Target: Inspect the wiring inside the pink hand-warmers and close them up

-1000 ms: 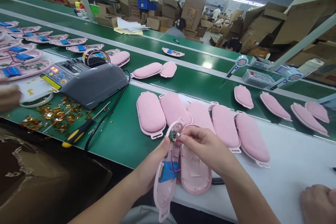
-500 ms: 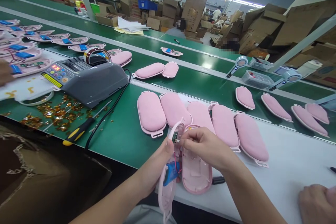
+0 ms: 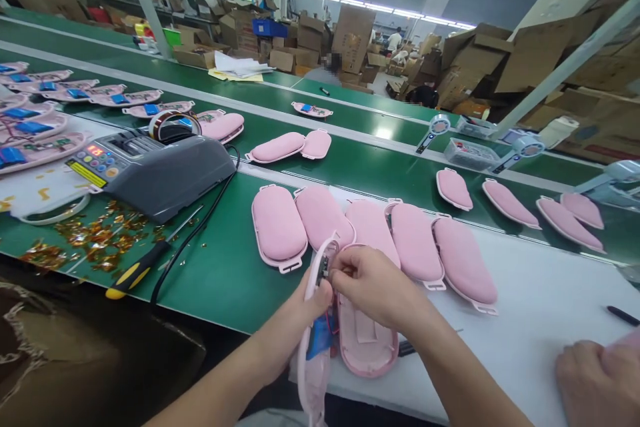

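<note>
My left hand (image 3: pixel 300 313) is closed round the edge of a pink shell half (image 3: pixel 313 383), tipped up on its side. Inside this half are a small circuit board (image 3: pixel 324 268) and a blue-wrapped battery (image 3: pixel 320 337) with thin red wire. Pinched fingers of my right hand (image 3: pixel 375 290) are at the board; whatever is between the fingertips is hidden. Just below them an open pink shell half (image 3: pixel 369 340) lies with its hollow inside up on the white sheet. Behind my hands, several closed pink padded cases (image 3: pixel 280 223) lie in a row.
A grey tape dispenser (image 3: pixel 155 170) stands at left, near amber tape scraps (image 3: pixel 103 233) and a yellow-black screwdriver (image 3: pixel 137 270). Open shells with batteries (image 3: pixel 37 143) lie farther left. Another person's hand (image 3: pixel 595 373) rests at right by a black pen (image 3: pixel 623 315).
The view has shifted slightly. The held shell half is turned more edge-on, and my right fingertips have moved in closer against the board.
</note>
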### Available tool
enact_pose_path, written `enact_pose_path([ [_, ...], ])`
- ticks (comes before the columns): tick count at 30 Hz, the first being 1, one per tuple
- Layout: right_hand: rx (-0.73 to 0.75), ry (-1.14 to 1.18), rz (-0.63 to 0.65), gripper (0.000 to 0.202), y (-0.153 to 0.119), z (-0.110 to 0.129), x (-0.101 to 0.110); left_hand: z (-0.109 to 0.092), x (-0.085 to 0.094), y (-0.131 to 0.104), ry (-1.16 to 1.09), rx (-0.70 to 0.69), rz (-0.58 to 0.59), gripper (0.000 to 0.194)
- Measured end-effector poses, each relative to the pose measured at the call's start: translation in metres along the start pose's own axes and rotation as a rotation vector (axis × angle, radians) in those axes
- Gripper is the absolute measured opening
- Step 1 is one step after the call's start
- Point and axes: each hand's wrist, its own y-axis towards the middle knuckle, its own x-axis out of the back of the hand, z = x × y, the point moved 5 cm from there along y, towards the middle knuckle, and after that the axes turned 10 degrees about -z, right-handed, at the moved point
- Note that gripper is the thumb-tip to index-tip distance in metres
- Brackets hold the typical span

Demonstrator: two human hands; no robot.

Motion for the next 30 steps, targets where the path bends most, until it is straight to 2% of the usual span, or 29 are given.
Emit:
enact_pose_path([
  [2,0.008,-0.065,-0.25,0.015,-0.019,-0.007,0.006,-0.003,0.0,0.0,-0.025,0.036,-0.031,0.073],
  [4,-0.038,-0.146,-0.554,0.027,-0.046,-0.025,0.009,-0.007,-0.001,-0.001,-0.054,0.013,-0.043,0.07],
  [5,-0.091,-0.191,-0.639,0.032,-0.058,-0.038,0.005,-0.01,-0.002,-0.002,-0.049,-0.022,-0.033,0.07],
  [6,-0.141,-0.234,-0.664,0.037,-0.068,-0.05,0.0,-0.013,-0.004,-0.004,-0.021,-0.067,-0.015,0.071],
  [9,-0.292,-0.214,-0.594,0.056,-0.081,-0.081,-0.017,-0.02,-0.01,-0.011,0.161,-0.235,0.012,0.081],
  [11,-0.364,-0.075,-0.583,0.061,-0.082,-0.089,-0.019,-0.021,-0.01,-0.015,0.294,-0.258,-0.026,0.085],
  [14,-0.363,0.136,-0.593,0.039,-0.081,-0.083,-0.015,-0.024,-0.005,-0.02,0.49,-0.244,-0.1,0.076],
  [16,-0.33,0.206,-0.574,0.029,-0.081,-0.074,-0.014,-0.034,0.006,-0.022,0.595,-0.285,-0.186,0.068],
  [18,-0.31,0.212,-0.547,0.027,-0.081,-0.066,-0.016,-0.047,0.021,-0.022,0.627,-0.341,-0.252,0.071],
  [19,-0.301,0.199,-0.536,0.026,-0.08,-0.062,-0.016,-0.051,0.028,-0.022,0.608,-0.35,-0.226,0.078],
  [21,-0.288,0.142,-0.521,0.022,-0.075,-0.054,-0.015,-0.055,0.035,-0.02,0.543,-0.318,-0.043,0.093],
  [22,-0.282,0.106,-0.519,0.02,-0.072,-0.049,-0.014,-0.055,0.037,-0.019,0.524,-0.298,0.035,0.096],
  [23,-0.275,0.073,-0.515,0.019,-0.069,-0.045,-0.012,-0.056,0.039,-0.018,0.531,-0.292,0.064,0.095],
  [24,-0.264,0.045,-0.501,0.018,-0.066,-0.041,-0.01,-0.057,0.042,-0.016,0.561,-0.318,0.023,0.091],
  [28,-0.2,-0.005,-0.435,0.017,-0.06,-0.031,-0.008,-0.065,0.048,-0.014,0.815,-0.513,-0.391,0.069],
  [29,-0.195,-0.008,-0.435,0.017,-0.06,-0.03,-0.009,-0.067,0.047,-0.015,0.846,-0.544,-0.42,0.065],
  [30,-0.2,-0.009,-0.442,0.017,-0.061,-0.03,-0.009,-0.067,0.046,-0.015,0.852,-0.55,-0.381,0.062],
])
